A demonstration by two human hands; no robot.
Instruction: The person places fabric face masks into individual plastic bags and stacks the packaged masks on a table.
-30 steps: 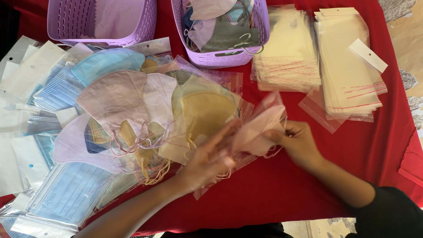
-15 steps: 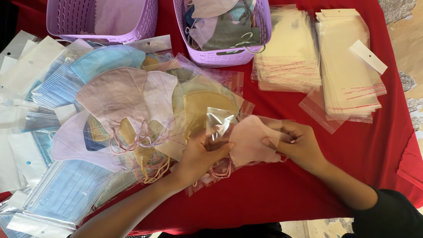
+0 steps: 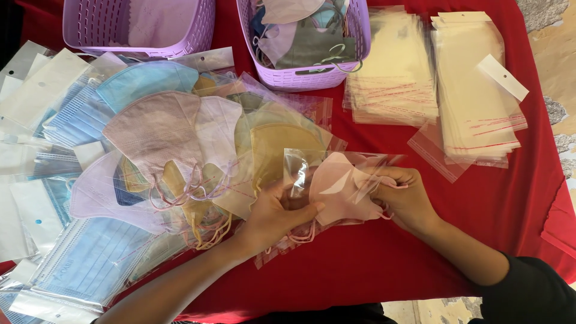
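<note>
Pink face mask [image 3: 345, 186] at frame centre, partly inside clear plastic sleeve [image 3: 306, 171], both over the red-covered table [image 3: 384, 264].

Left hand [image 3: 279, 216]: clenched on the lower left edge of the mask and sleeve, thumb on top, fingers beneath.

Right hand [image 3: 405, 198]: grasping the right end of the mask, fingers curled around the ear loops at the sleeve mouth.

Surroundings:
- Left half of frame: loose heap of bagged masks [image 3: 162, 156] in pink, lilac, yellow and blue, overlapping and touching the sleeve's left edge.
- Upper centre: lilac basket [image 3: 300, 78] holding unbagged masks.
- Upper left: second lilac basket [image 3: 138, 27], contents unclear.
- Upper right: two stacks of empty clear sleeves [image 3: 438, 78], well apart from both hands.

Likely faults from this position:
- Ear loop snagged on the sleeve mouth. Cause: loops bunched under the right fingers and not tucked flat.
- Mask creased or folded inside the sleeve. Cause: uneven push with the left grip holding film and mask together.
- Thin film torn or stretched at the opening. Cause: excess pull from opposing hands.
- Neighbouring bagged masks dragged or slid off the heap. Cause: left wrist resting close against the pile.
- Adhesive flap sticking early to mask fabric, if a flap is present; not discernible here.
</note>
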